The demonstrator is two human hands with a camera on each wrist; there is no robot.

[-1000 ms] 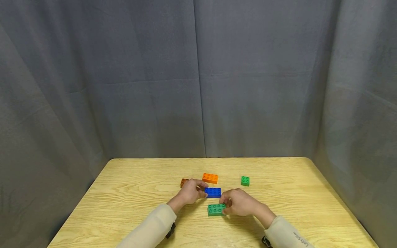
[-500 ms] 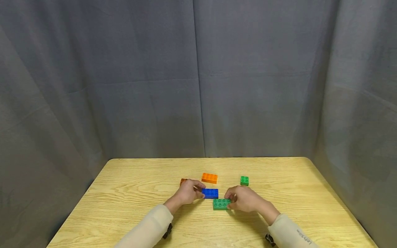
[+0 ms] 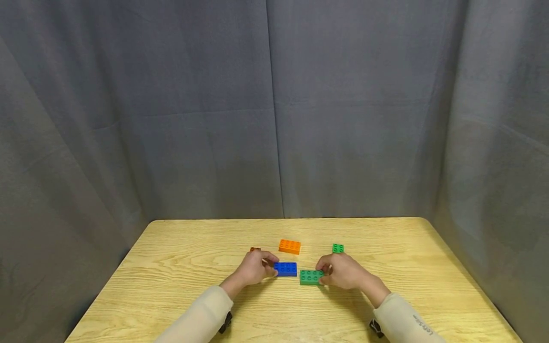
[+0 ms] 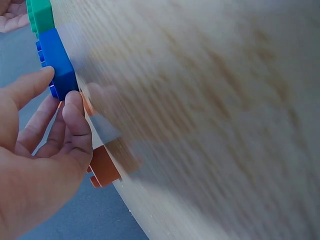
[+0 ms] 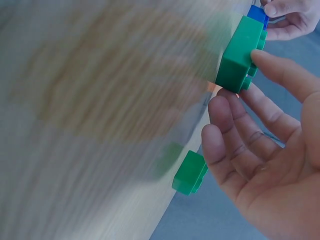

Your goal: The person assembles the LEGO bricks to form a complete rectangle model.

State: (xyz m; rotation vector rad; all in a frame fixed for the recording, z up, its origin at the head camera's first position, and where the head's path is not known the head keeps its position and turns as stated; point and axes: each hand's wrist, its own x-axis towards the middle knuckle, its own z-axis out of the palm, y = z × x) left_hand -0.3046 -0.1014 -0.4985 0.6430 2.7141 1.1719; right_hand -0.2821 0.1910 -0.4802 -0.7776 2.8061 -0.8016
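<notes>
With thumb and fingers, my left hand [image 3: 255,267] pinches the left end of a blue toy building brick [image 3: 286,269], low over the table. A longer green brick [image 3: 310,277] sits just right of it, its right end pinched by my right hand [image 3: 343,270]. The two bricks lie roughly end to end with a narrow gap, the green one slightly nearer me. In the left wrist view the blue brick [image 4: 61,67] has its studs facing the thumb. From the right wrist, the green brick [image 5: 237,55] shows its smooth side and studs under the thumb tip.
An orange brick [image 3: 289,246] lies farther back on the wooden table [image 3: 193,247]. A small green brick [image 3: 338,248] is just beyond my right hand, partly covered by it. Behind my left hand a brown-orange brick [image 3: 255,248] is mostly hidden. Grey curtains [image 3: 214,143] surround the table.
My right hand has carried the green brick right and away from me, from in front of the blue one to beside it. My left hand has shifted the blue brick slightly left and nearer.
</notes>
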